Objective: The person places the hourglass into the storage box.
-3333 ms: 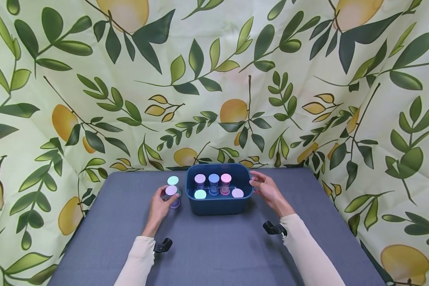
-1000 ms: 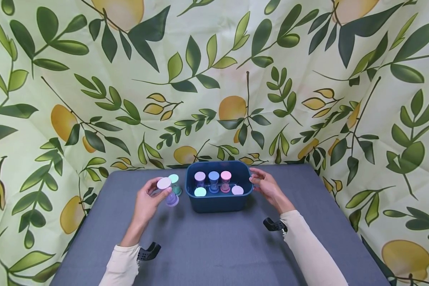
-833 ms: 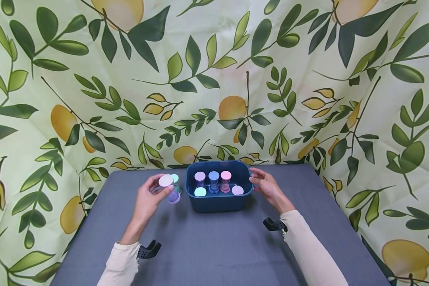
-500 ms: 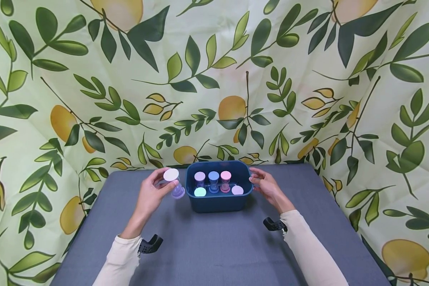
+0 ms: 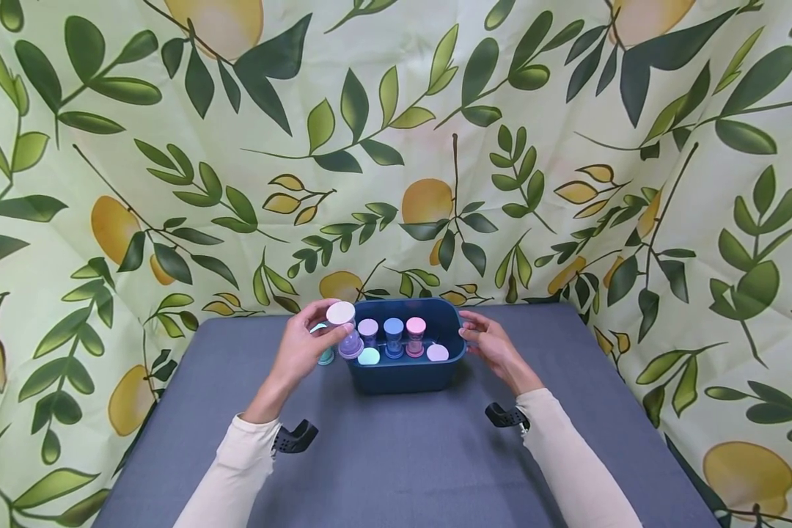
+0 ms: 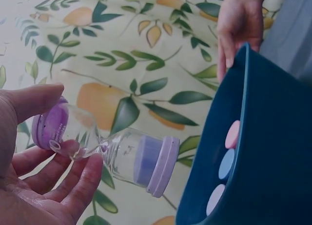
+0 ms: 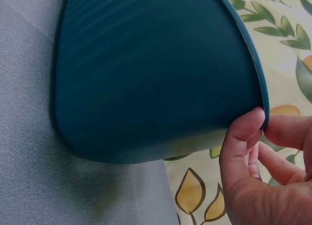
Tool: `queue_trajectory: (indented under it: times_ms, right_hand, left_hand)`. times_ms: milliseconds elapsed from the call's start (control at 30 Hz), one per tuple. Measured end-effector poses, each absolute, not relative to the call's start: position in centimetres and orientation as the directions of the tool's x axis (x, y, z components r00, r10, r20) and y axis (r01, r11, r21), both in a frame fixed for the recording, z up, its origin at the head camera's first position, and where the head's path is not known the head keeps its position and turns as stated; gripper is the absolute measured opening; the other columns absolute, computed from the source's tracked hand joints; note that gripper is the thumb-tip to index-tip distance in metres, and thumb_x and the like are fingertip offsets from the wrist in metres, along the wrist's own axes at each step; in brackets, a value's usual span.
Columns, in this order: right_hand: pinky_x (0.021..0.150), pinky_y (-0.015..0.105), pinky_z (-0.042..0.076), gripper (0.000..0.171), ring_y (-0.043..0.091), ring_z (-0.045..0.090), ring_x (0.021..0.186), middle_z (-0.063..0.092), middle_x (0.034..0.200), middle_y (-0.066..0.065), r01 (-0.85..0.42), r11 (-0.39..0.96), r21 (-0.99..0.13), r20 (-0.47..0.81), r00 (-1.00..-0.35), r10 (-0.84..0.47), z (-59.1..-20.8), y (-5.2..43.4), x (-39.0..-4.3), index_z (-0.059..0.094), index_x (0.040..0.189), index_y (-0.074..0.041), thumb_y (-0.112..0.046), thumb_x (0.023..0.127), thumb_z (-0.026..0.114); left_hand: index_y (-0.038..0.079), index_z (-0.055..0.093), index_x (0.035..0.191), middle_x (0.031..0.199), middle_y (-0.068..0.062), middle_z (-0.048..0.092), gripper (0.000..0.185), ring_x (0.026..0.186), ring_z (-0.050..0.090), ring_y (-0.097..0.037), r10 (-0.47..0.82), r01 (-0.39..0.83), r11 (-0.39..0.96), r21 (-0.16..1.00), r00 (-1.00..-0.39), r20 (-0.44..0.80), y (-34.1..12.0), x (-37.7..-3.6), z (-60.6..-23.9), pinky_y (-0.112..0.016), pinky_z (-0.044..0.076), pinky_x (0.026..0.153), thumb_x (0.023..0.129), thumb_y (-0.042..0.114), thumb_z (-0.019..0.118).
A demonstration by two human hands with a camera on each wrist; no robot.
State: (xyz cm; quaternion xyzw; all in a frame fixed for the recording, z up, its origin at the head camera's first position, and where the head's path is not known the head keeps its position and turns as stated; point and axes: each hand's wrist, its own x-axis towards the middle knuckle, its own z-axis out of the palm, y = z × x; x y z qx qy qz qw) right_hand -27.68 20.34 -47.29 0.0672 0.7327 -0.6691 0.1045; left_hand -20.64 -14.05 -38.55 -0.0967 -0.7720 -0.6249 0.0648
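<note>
Left hand [image 5: 301,345] holds purple sand timer [image 5: 345,331] – over bin [image 5: 402,375] rim

The left hand [image 5: 301,350] hides most of the green timer [image 5: 324,357] behind it. The bin [image 5: 402,374] wall covers the lower halves of the timers inside. In the right wrist view the bin's inside is out of sight and the right hand [image 7: 258,176] is cut off by the edge.
</note>
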Motion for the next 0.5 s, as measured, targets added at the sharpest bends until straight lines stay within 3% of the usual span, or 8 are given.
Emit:
queue_trajectory:
  times_ms: [300, 500]
  right_hand:
    - [0.078, 0.026, 0.052, 0.048, 0.019, 0.052, 0.101, 0.049, 0.117, 0.005, 0.232, 0.11, -0.966, -0.238, -0.97, -0.047, -47.4, 20.4, -27.6, 0.046, 0.145, -0.016, -0.012, 0.098, 0.057]
    - [0.077, 0.025, 0.052, 0.049, 0.018, 0.053, 0.099, 0.05, 0.116, 0.005, 0.231, 0.108, -0.967, -0.237, -0.97, -0.046, -47.5, 20.4, -27.6, 0.046, 0.146, -0.015, -0.012, 0.098, 0.057]
  left_hand:
    - [0.005, 0.059, 0.129, 0.124, -0.017, 0.062, 0.05, 0.116, 0.057, -0.027, 0.137, 0.217, 0.218, 0.951, -0.972, 0.19, -12.3, -21.8, -39.1, -0.042, 0.049, 0.102, 0.083, 0.014, 0.078]
    - [0.008, 0.06, 0.128, 0.124, -0.014, 0.063, 0.049, 0.116, 0.06, -0.028, 0.193, 0.222, 0.241, 0.945, -0.965, 0.178, -11.5, -22.7, -39.6, -0.041, 0.051, 0.097, 0.083, 0.018, 0.078]
